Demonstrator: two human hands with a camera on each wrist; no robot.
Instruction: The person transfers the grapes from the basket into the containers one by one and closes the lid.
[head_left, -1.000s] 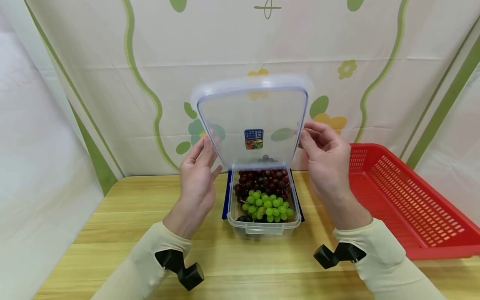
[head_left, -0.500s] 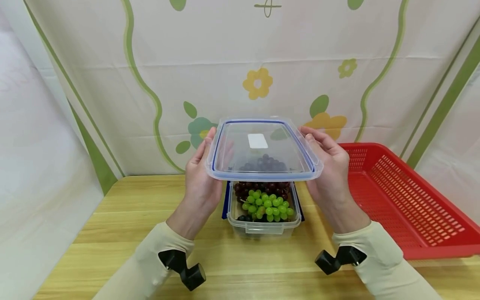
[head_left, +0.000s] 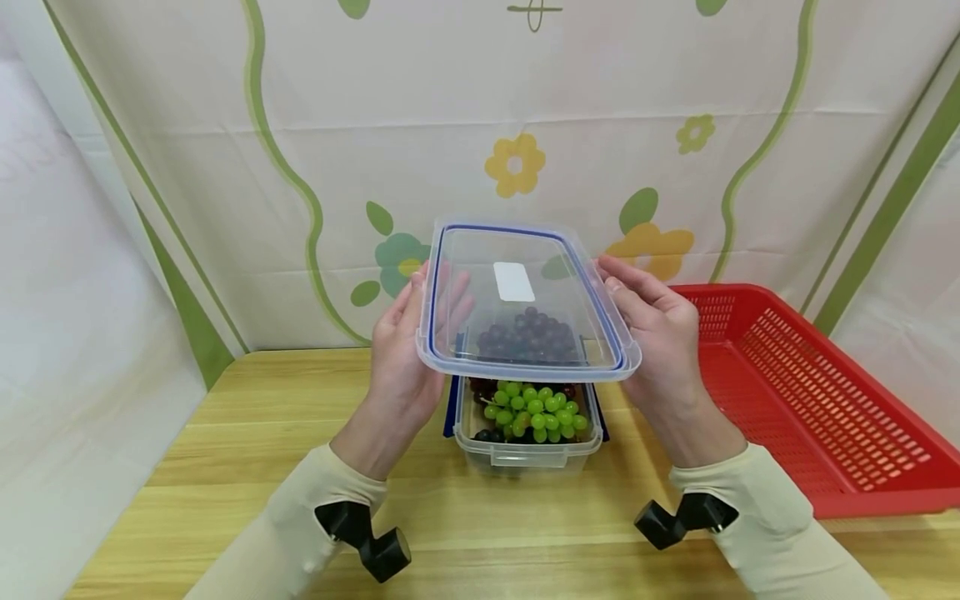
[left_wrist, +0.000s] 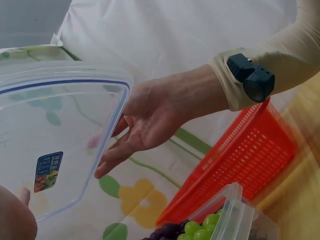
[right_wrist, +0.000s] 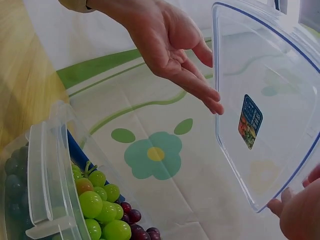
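A clear plastic container lid (head_left: 517,321) with a blue seal is held tilted in the air above the food container. My left hand (head_left: 405,350) grips its left edge, fingers reaching underneath. At the opposite edge, my right hand (head_left: 656,342) pinches the lid between thumb and fingers. A white label patch shows on the lid in the head view; the left wrist view shows a printed sticker (left_wrist: 48,171). Below, the clear container (head_left: 528,457) holds green grapes (head_left: 536,412) at the front and dark grapes (right_wrist: 132,214) behind, partly seen through the lid.
To the right stands a red plastic basket (head_left: 787,417) with perforated sides. Everything rests on a wooden table (head_left: 247,450). A patterned cloth (head_left: 420,100) hangs behind. Blue strips (head_left: 451,408) flank the container on both sides.
The lid was raised nearly upright with its sticker facing me, then swung down over the container. In the last half second it has tilted slightly, its front edge lower.
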